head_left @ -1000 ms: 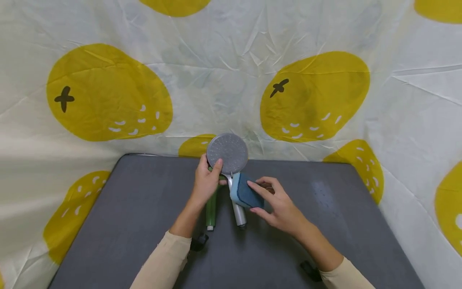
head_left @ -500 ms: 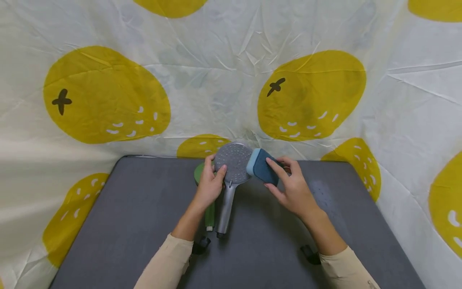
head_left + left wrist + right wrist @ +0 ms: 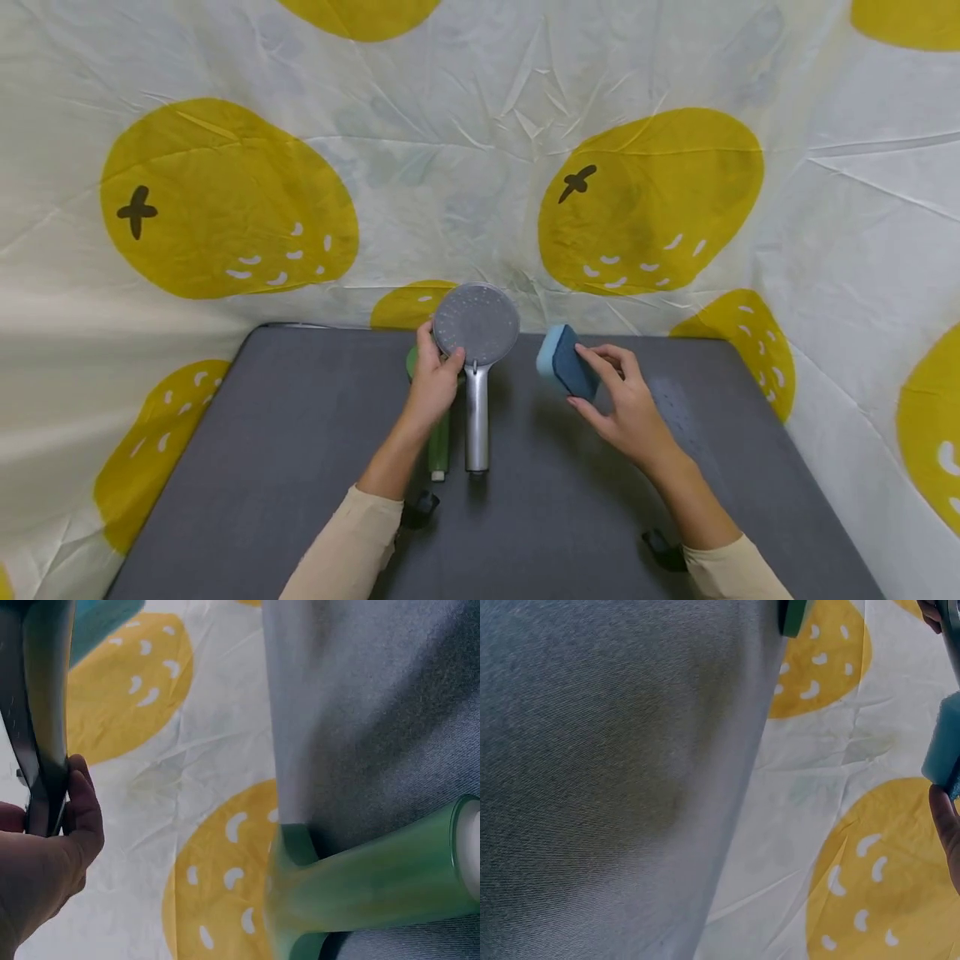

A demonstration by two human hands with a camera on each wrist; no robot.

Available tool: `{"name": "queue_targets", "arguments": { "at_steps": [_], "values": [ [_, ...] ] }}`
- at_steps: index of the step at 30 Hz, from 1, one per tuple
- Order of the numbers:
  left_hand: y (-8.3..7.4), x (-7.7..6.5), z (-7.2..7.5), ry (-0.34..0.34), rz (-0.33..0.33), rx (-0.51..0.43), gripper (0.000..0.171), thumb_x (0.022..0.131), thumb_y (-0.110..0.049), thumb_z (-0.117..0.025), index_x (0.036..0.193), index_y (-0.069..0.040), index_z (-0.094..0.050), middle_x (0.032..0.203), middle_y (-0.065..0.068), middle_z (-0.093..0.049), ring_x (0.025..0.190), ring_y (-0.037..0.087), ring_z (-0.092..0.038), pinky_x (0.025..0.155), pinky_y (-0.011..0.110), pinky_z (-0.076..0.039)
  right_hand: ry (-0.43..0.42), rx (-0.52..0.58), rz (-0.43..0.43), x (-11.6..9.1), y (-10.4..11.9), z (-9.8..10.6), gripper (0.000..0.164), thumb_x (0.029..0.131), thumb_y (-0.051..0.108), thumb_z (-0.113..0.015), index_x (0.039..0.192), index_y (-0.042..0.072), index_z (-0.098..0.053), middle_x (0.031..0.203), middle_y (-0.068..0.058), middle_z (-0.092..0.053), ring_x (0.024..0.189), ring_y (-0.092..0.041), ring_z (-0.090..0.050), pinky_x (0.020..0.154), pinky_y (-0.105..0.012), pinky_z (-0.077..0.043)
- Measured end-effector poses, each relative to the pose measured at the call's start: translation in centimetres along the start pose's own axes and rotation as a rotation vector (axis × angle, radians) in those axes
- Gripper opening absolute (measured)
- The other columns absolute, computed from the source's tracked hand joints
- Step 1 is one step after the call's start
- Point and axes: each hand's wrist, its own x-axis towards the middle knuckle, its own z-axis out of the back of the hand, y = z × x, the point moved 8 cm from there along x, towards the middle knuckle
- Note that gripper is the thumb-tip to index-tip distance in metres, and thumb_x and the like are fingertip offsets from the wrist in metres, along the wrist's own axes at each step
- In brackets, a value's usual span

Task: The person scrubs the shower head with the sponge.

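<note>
My left hand (image 3: 435,383) grips a grey handheld shower head (image 3: 477,325) by the left edge of its round face, thumb on the front. Its silver handle points down toward me. To the right, my right hand (image 3: 622,400) pinches a blue sponge (image 3: 573,362) with a light-blue side and a dark-blue side; a gap separates it from the shower head. In the left wrist view the shower head (image 3: 49,697) appears edge-on between thumb and fingers. Only part of the sponge (image 3: 943,746) shows at the edge of the right wrist view.
A green shower head (image 3: 438,446) lies on the dark grey table (image 3: 555,517) behind my left hand, its handle toward me. A white cloth (image 3: 450,183) with yellow fruit print hangs behind the table. Damp marks (image 3: 671,404) show on the tabletop at right.
The sponge has left the shower head's handle, passed by the right rim of its face, and moved right, away from it. The shower head tilted, then straightened, still in my left hand.
</note>
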Motion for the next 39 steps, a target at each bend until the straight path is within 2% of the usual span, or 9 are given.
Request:
{"name": "queue_targets", "arguments": {
  "at_steps": [3, 7, 12, 15, 19, 23, 27, 34, 39],
  "values": [
    [0.2, 0.1, 0.1, -0.036, 0.023, -0.020, 0.062, 0.101, 0.010, -0.045, 0.156, 0.001, -0.016, 0.159, 0.031, -0.034, 0.146, 0.039, -0.042, 0.120, 0.046, -0.038, -0.004, 0.002, -0.003, -0.2, -0.3, 0.0, 0.071, 0.098, 0.059, -0.056, 0.149, 0.009, -0.054, 0.133, -0.024, -0.050, 0.113, -0.031, -0.056, 0.095, -0.016, -0.042],
    [0.4, 0.0, 0.5, -0.114, 0.026, -0.046, 0.056, 0.104, 0.008, -0.045, 0.154, 0.003, -0.021, 0.150, 0.033, -0.047, 0.129, 0.034, -0.058, 0.104, 0.029, -0.051, 0.003, 0.019, 0.008, -0.2, -0.5, 0.0, 0.067, 0.097, 0.047, -0.068, 0.150, 0.009, -0.053, 0.134, -0.024, -0.050, 0.114, -0.032, -0.056, 0.098, -0.014, -0.041],
    [0.2, -0.1, 0.7, -0.168, -0.018, 0.001, 0.043, 0.108, 0.000, -0.044, 0.149, -0.001, -0.034, 0.126, 0.033, -0.064, 0.099, 0.015, -0.065, 0.083, 0.019, -0.052, 0.006, 0.043, 0.013, -0.1, -0.6, -0.1, 0.068, 0.092, 0.035, -0.079, 0.149, 0.008, -0.054, 0.134, -0.025, -0.050, 0.114, -0.033, -0.056, 0.101, -0.011, -0.039],
    [0.3, 0.0, 0.1, -0.120, -0.002, -0.045, 0.041, 0.111, -0.009, -0.040, 0.151, -0.011, -0.029, 0.112, 0.034, -0.064, 0.079, 0.013, -0.069, 0.072, 0.027, -0.059, 0.002, 0.049, 0.017, 0.0, -0.6, -0.1, 0.067, 0.097, 0.047, -0.068, 0.148, 0.007, -0.055, 0.133, -0.025, -0.051, 0.114, -0.033, -0.056, 0.102, -0.009, -0.039],
    [0.8, 0.0, -0.9, 0.001, 0.070, -0.140, 0.042, 0.114, -0.019, -0.035, 0.154, -0.023, -0.022, 0.115, 0.033, -0.061, 0.064, 0.022, -0.072, 0.064, 0.040, -0.065, 0.007, 0.042, 0.005, 0.1, -0.8, -0.3, 0.071, 0.098, 0.058, -0.057, 0.148, 0.007, -0.055, 0.133, -0.024, -0.051, 0.115, -0.032, -0.056, 0.102, -0.010, -0.039],
    [1.3, 0.0, -1.2, 0.070, 0.127, -0.113, 0.052, 0.111, -0.011, -0.041, 0.158, -0.028, -0.026, 0.126, 0.030, -0.060, 0.068, 0.022, -0.070, 0.068, 0.034, -0.062, 0.013, 0.038, -0.020, 0.1, -1.1, -0.2, 0.073, 0.097, 0.062, -0.056, 0.147, 0.008, -0.055, 0.133, -0.024, -0.051, 0.116, -0.032, -0.056, 0.101, -0.013, -0.041],
    [1.6, 0.2, -1.2, 0.102, 0.125, -0.091, 0.063, 0.102, 0.007, -0.048, 0.158, -0.017, -0.033, 0.138, 0.029, -0.053, 0.081, 0.022, -0.071, 0.078, 0.035, -0.062, 0.016, 0.037, -0.039, 0.1, -1.4, 0.1, 0.074, 0.097, 0.062, -0.057, 0.147, 0.007, -0.056, 0.133, -0.023, -0.051, 0.114, -0.031, -0.055, 0.100, -0.012, -0.040],
    [2.2, 0.2, 0.2, 0.010, 0.190, -0.013, 0.085, 0.089, 0.009, -0.074, 0.160, -0.010, -0.031, 0.137, 0.019, -0.053, 0.105, 0.020, -0.065, 0.083, 0.024, -0.057, 0.005, 0.046, -0.044, 0.0, -2.3, 0.8, 0.076, 0.096, 0.063, -0.057, 0.146, 0.006, -0.056, 0.132, -0.024, -0.050, 0.110, -0.031, -0.055, 0.099, -0.010, -0.038],
    [2.8, 0.2, 0.6, 0.001, 0.273, 0.010, 0.088, 0.084, 0.009, -0.079, 0.159, -0.006, -0.036, 0.124, 0.020, -0.062, 0.101, 0.020, -0.066, 0.081, 0.023, -0.058, 0.032, 0.037, -0.079, -0.1, -3.1, 1.1, 0.079, 0.095, 0.065, -0.057, 0.147, 0.007, -0.055, 0.133, -0.024, -0.049, 0.113, -0.031, -0.054, 0.101, -0.007, -0.036]
  ]
}}
